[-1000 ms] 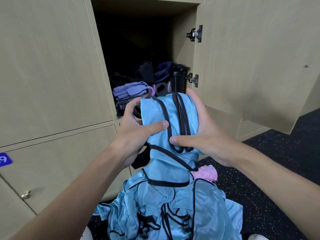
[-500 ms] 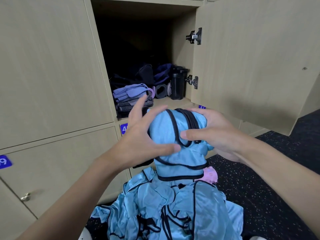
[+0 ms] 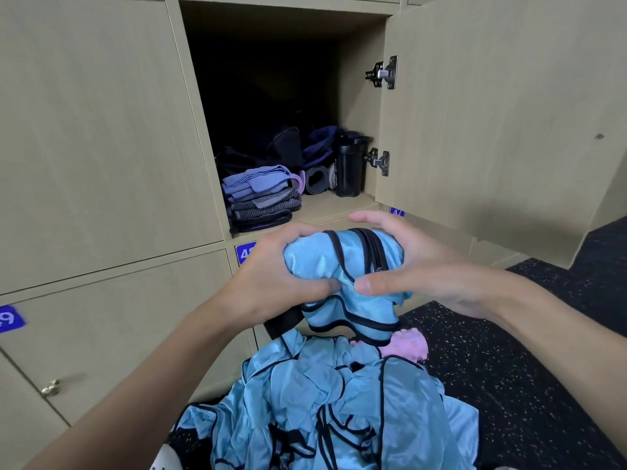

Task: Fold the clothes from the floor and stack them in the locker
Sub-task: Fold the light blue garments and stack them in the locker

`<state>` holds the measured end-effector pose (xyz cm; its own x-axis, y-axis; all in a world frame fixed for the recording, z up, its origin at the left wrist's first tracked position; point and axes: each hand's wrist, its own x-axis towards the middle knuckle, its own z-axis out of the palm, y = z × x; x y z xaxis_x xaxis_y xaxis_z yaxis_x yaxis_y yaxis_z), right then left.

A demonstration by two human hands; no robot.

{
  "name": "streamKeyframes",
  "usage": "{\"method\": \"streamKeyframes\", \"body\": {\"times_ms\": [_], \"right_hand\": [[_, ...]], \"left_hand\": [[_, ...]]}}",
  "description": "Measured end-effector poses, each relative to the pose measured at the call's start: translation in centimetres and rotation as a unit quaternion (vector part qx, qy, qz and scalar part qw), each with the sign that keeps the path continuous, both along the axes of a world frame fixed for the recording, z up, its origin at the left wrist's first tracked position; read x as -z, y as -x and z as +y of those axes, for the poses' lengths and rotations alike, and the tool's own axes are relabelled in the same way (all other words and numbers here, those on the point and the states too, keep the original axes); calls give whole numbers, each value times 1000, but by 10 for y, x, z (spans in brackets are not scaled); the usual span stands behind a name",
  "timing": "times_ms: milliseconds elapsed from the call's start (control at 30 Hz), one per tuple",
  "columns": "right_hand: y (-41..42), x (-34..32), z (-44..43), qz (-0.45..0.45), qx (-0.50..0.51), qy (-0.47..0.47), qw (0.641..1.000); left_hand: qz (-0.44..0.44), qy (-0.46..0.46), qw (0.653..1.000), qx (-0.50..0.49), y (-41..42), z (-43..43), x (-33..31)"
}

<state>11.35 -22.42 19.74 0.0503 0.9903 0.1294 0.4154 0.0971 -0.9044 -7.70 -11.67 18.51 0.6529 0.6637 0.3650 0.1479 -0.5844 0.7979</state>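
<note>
Hands, L point(image 3: 271, 283) & R point(image 3: 417, 269), gripping folded blue garment point(image 3: 342, 262), open locker point(image 3: 285, 25) behind

Locker point(image 3: 339, 206) front-right bare; folded stack point(image 3: 261, 198) left, bottle point(image 3: 349, 167) right, rear perhaps bags point(image 3: 288, 147)

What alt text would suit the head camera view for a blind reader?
A left hand and right hand grip a bunched light-blue garment with black trim before an open locker. Inside sit folded clothes and a black bottle; more blue fabric lies on the floor.
</note>
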Motion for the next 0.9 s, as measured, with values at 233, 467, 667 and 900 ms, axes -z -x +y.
{"method": "streamKeyframes", "body": {"times_ms": [233, 467, 667, 900], "right_hand": [[-22, 13, 53, 61, 90, -65, 992], [-69, 38, 133, 218, 158, -67, 961], [-96, 52, 208, 213, 227, -112, 944], [-130, 58, 295, 203, 255, -119, 938]], "left_hand": [[-13, 183, 982, 39, -24, 47, -3], [-14, 125, 992, 25, -79, 114, 10], [-12, 47, 998, -32, -125, 176, 29], [58, -124, 987, -86, -162, 250, 31]]}}
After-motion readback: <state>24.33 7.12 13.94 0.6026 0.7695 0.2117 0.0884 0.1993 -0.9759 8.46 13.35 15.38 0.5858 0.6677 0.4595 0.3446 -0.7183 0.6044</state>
